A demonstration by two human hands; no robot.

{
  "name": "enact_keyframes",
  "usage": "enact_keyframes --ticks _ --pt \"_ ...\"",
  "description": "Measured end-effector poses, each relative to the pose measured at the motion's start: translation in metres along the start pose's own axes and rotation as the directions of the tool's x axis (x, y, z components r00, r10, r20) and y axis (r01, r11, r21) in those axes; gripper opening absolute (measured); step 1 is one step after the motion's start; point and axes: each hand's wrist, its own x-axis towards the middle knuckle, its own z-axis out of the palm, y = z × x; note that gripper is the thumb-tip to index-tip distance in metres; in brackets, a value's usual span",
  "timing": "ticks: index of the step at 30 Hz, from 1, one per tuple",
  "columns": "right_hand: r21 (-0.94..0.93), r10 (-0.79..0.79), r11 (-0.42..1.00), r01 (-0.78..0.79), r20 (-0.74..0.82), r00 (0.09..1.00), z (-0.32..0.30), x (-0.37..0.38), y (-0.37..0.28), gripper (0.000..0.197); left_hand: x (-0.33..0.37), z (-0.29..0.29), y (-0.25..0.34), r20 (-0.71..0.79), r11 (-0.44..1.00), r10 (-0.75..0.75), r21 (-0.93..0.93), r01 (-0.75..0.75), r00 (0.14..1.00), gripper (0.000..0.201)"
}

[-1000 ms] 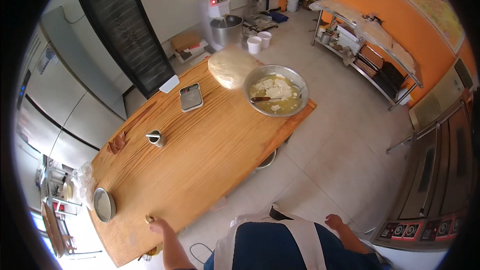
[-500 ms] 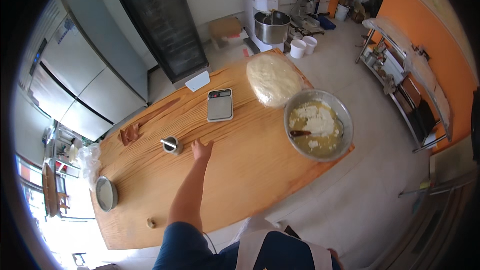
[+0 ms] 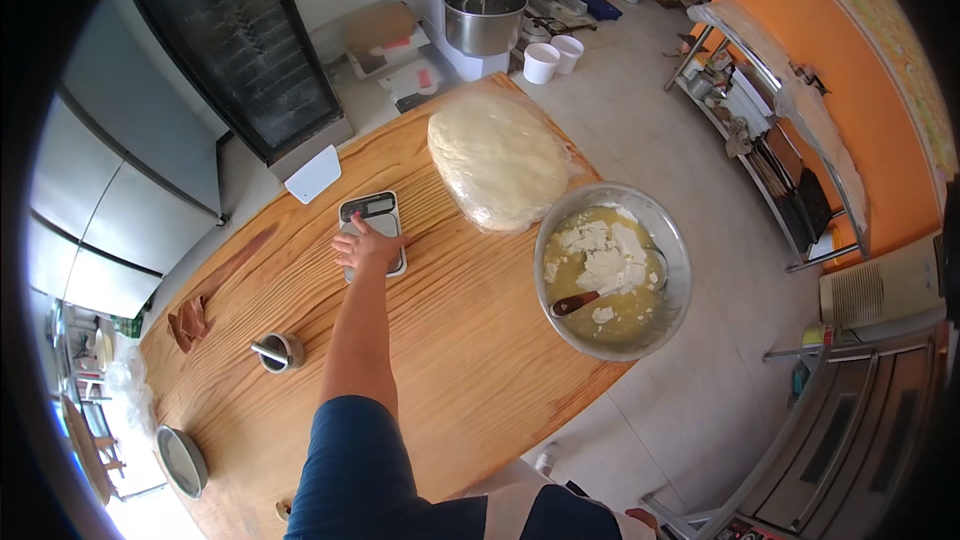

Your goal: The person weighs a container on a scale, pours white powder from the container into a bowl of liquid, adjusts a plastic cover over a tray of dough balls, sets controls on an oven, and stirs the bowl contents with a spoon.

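My left hand (image 3: 366, 244) reaches over the kitchen scale (image 3: 392, 262), palm down, with its fingers spread. One fingertip touches or hovers at the dark panel by the scale's display; I cannot tell which. Nothing is gripped in that hand, and it covers much of the weighing plate. Of my right side only a sliver of skin shows at the lower edge, without the fingers. To the scale's right lies a large mass of pale dough (image 3: 497, 155) under clear plastic. Beside the dough, a steel bowl (image 3: 672, 315) contains yellowish liquid, white powder and a wooden-handled utensil (image 3: 574, 304).
A white scraper (image 3: 313, 175) lies at the wooden table's (image 3: 470, 340) far edge. Leftward stand a small cup (image 3: 291, 351) with a metal tool, brown scraps (image 3: 188, 324) and a grey bowl (image 3: 183, 462). Beyond the table are a dough mixer (image 3: 484, 20) and white buckets (image 3: 542, 63).
My left hand has moved forward from bare tabletop near the small cup onto the scale. The view has shifted, so the table's things appear further left.
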Motion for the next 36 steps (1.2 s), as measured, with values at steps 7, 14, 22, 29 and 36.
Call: enact_keyframes --ticks 7,14,22,29,36 --pt "-0.048 0.011 0.999 -0.008 0.059 0.998 0.029 0.014 0.020 0.026 -0.023 0.014 -0.023 0.021 0.926 0.332 0.186 -0.330 0.943 0.115" --pt "-0.106 -0.203 0.974 0.201 -0.003 0.979 -0.022 0.055 -0.035 0.028 -0.141 0.046 -0.102 0.451 0.163 0.852 0.254 -0.954 0.265 0.101" --pt "0.091 -0.211 0.969 0.228 -0.172 0.962 -0.056 0.060 -0.077 0.022 -0.192 0.072 -0.148 0.649 -0.311 0.756 0.243 -0.919 -0.084 0.073" --pt "0.356 -0.012 0.933 0.040 -0.082 0.997 0.002 0.035 0.066 0.024 -0.282 0.122 -0.174 0.043 0.711 0.664 0.276 -0.647 0.747 0.075" --pt "-0.165 -0.002 0.986 -0.033 -0.210 0.978 0.093 -0.032 0.298 0.017 -0.398 0.227 -0.124 0.245 0.620 0.707 0.237 -0.748 0.664 0.083"
